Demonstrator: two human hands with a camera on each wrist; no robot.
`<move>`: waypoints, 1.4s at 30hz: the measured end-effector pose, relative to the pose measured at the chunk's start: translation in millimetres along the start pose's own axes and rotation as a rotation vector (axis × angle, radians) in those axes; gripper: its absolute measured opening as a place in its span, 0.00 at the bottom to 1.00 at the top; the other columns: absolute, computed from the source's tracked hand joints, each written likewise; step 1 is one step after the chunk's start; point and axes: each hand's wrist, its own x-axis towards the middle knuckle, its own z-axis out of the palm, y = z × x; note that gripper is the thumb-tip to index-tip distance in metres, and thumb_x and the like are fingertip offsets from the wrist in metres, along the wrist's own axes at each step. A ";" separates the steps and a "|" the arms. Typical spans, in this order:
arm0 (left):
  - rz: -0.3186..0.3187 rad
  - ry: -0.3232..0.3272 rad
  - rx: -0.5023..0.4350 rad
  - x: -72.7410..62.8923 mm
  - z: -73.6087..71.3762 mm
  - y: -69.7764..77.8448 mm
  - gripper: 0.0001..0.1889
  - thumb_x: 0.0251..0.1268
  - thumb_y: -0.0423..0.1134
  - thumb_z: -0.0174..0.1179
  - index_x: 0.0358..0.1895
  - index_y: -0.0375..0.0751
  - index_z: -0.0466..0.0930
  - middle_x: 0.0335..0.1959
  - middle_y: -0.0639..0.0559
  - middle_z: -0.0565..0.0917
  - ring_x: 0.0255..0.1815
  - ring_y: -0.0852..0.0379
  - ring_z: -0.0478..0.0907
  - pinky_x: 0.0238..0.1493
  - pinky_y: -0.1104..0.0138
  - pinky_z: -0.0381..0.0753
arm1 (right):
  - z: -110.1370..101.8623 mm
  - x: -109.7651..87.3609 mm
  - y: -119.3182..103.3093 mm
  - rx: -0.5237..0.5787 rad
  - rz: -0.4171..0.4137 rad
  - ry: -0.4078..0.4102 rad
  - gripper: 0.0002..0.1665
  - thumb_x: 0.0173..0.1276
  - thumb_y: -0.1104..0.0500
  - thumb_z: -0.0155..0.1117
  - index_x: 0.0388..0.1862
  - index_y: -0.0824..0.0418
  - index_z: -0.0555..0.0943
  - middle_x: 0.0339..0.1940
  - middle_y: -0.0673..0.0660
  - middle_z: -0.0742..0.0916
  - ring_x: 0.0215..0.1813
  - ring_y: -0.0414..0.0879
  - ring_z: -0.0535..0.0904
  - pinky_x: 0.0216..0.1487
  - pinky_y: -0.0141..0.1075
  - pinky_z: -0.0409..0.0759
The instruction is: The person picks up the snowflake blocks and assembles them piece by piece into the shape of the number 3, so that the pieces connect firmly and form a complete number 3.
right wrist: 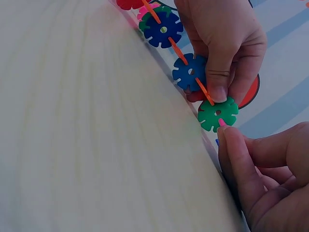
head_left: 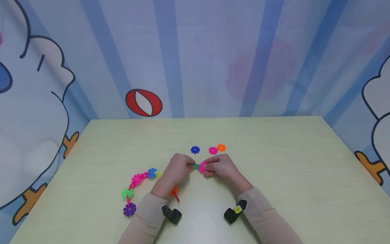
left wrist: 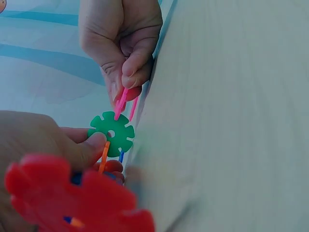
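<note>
My left hand (head_left: 176,168) pinches a green notched plastic disc (left wrist: 121,127) between thumb and fingers. The disc ends a chain of slotted-together discs, with an orange disc (right wrist: 204,91), a blue disc (right wrist: 183,72) and a dark blue disc (right wrist: 153,35) behind it. In my right hand (head_left: 223,166) is a pink disc (head_left: 202,167), pinched with its edge at the green disc's rim. Part of the chain lies hidden beneath the left hand. A red disc (left wrist: 72,193) looms close in the left wrist view.
Loose on the table (head_left: 289,169) beyond the hands are a blue disc (head_left: 195,149), a pink disc (head_left: 213,150) and an orange disc (head_left: 221,147). A curved string of discs runs at the left, from a purple disc (head_left: 129,209) past a light green disc (head_left: 127,194).
</note>
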 end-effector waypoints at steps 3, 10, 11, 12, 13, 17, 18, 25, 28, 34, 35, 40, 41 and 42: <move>-0.002 -0.002 0.004 0.0 0.8 0.6 0.12 0.63 0.24 0.57 0.46 0.36 0.86 0.45 0.44 0.85 0.53 0.45 0.76 0.60 0.54 0.75 | 0.2 0.4 -0.3 -0.008 0.007 0.006 0.14 0.66 0.69 0.62 0.49 0.72 0.82 0.38 0.64 0.87 0.29 0.46 0.86 0.34 0.33 0.84; 0.017 0.022 0.023 -0.3 1.8 1.5 0.12 0.62 0.24 0.58 0.45 0.35 0.87 0.44 0.44 0.86 0.51 0.45 0.77 0.59 0.54 0.76 | 1.9 1.0 -0.4 0.013 0.023 0.017 0.13 0.65 0.70 0.63 0.47 0.73 0.82 0.36 0.64 0.87 0.27 0.46 0.86 0.33 0.33 0.84; 0.021 0.027 0.027 -0.2 2.0 1.5 0.12 0.62 0.24 0.58 0.44 0.35 0.87 0.43 0.44 0.86 0.51 0.45 0.78 0.58 0.54 0.76 | 2.3 0.9 -0.7 0.019 0.025 0.019 0.13 0.65 0.70 0.62 0.47 0.73 0.82 0.36 0.64 0.87 0.27 0.46 0.86 0.33 0.33 0.84; 0.024 0.030 0.030 0.0 2.2 1.4 0.11 0.62 0.24 0.58 0.44 0.35 0.87 0.43 0.44 0.86 0.50 0.45 0.78 0.58 0.54 0.76 | 2.6 1.0 -1.0 0.021 0.030 0.021 0.13 0.65 0.70 0.62 0.48 0.73 0.82 0.36 0.64 0.87 0.27 0.46 0.86 0.33 0.33 0.84; 0.026 0.032 0.033 0.4 2.7 1.5 0.11 0.61 0.24 0.58 0.44 0.35 0.87 0.43 0.44 0.86 0.50 0.45 0.79 0.57 0.54 0.77 | 2.7 1.0 -1.2 0.022 0.034 0.025 0.13 0.65 0.70 0.62 0.48 0.73 0.82 0.35 0.64 0.87 0.27 0.46 0.86 0.33 0.33 0.84; 0.017 0.040 0.039 1.8 4.8 2.0 0.12 0.61 0.23 0.58 0.44 0.35 0.87 0.42 0.45 0.86 0.49 0.46 0.79 0.57 0.55 0.77 | 3.9 0.5 -2.9 0.033 0.050 0.040 0.13 0.64 0.70 0.63 0.47 0.73 0.82 0.35 0.64 0.87 0.27 0.46 0.86 0.32 0.32 0.84; 0.015 0.042 0.038 1.9 5.0 2.4 0.12 0.61 0.23 0.58 0.44 0.35 0.87 0.42 0.45 0.86 0.49 0.46 0.79 0.57 0.55 0.78 | 4.5 0.3 -3.2 0.038 0.053 0.042 0.13 0.64 0.70 0.64 0.47 0.73 0.82 0.35 0.64 0.87 0.27 0.46 0.86 0.32 0.32 0.84; 0.023 0.051 0.038 0.0 5.7 3.2 0.10 0.61 0.25 0.60 0.43 0.35 0.87 0.40 0.45 0.86 0.46 0.48 0.80 0.54 0.56 0.79 | 6.7 -0.5 -2.6 0.077 0.056 0.048 0.13 0.63 0.72 0.63 0.47 0.73 0.81 0.35 0.65 0.87 0.27 0.45 0.86 0.33 0.33 0.84; 0.018 0.042 0.025 -2.0 4.1 2.1 0.10 0.62 0.26 0.59 0.42 0.36 0.88 0.40 0.46 0.86 0.46 0.48 0.80 0.54 0.56 0.79 | 5.5 0.9 -0.3 0.059 0.040 0.021 0.14 0.64 0.71 0.63 0.48 0.72 0.82 0.37 0.64 0.87 0.29 0.46 0.86 0.34 0.34 0.84; 0.023 0.041 0.026 -2.9 1.0 -0.4 0.09 0.62 0.28 0.60 0.42 0.37 0.88 0.40 0.47 0.87 0.47 0.48 0.80 0.55 0.56 0.79 | -4.8 4.1 -1.7 -0.047 -0.018 -0.045 0.15 0.65 0.65 0.65 0.50 0.70 0.82 0.37 0.61 0.87 0.30 0.47 0.86 0.35 0.34 0.85; 0.021 0.046 0.031 -2.9 0.8 -0.2 0.09 0.62 0.28 0.61 0.42 0.38 0.88 0.41 0.47 0.87 0.47 0.47 0.80 0.55 0.56 0.79 | -7.9 4.2 -3.4 -0.073 -0.028 -0.044 0.16 0.65 0.64 0.65 0.50 0.69 0.82 0.37 0.61 0.87 0.30 0.47 0.86 0.36 0.34 0.85; -0.004 0.060 0.043 -5.0 -0.5 0.9 0.08 0.63 0.31 0.62 0.43 0.39 0.87 0.43 0.48 0.86 0.50 0.47 0.79 0.56 0.55 0.78 | -27.5 9.6 -10.9 -0.257 -0.102 0.060 0.17 0.64 0.61 0.67 0.50 0.67 0.82 0.37 0.59 0.86 0.30 0.45 0.82 0.35 0.32 0.83; -0.007 0.060 0.042 -5.3 -0.8 0.9 0.08 0.63 0.32 0.62 0.43 0.39 0.87 0.44 0.48 0.85 0.50 0.47 0.79 0.55 0.54 0.78 | -31.6 11.6 -12.1 -0.297 -0.119 0.077 0.17 0.64 0.61 0.67 0.51 0.67 0.81 0.37 0.59 0.85 0.30 0.45 0.80 0.34 0.32 0.82; -0.012 0.059 0.038 -5.7 -1.2 1.0 0.08 0.63 0.32 0.62 0.43 0.39 0.87 0.44 0.48 0.85 0.49 0.47 0.79 0.55 0.54 0.78 | -35.6 14.5 -13.0 -0.335 -0.131 0.092 0.18 0.64 0.60 0.68 0.51 0.66 0.81 0.37 0.59 0.85 0.30 0.45 0.79 0.32 0.31 0.80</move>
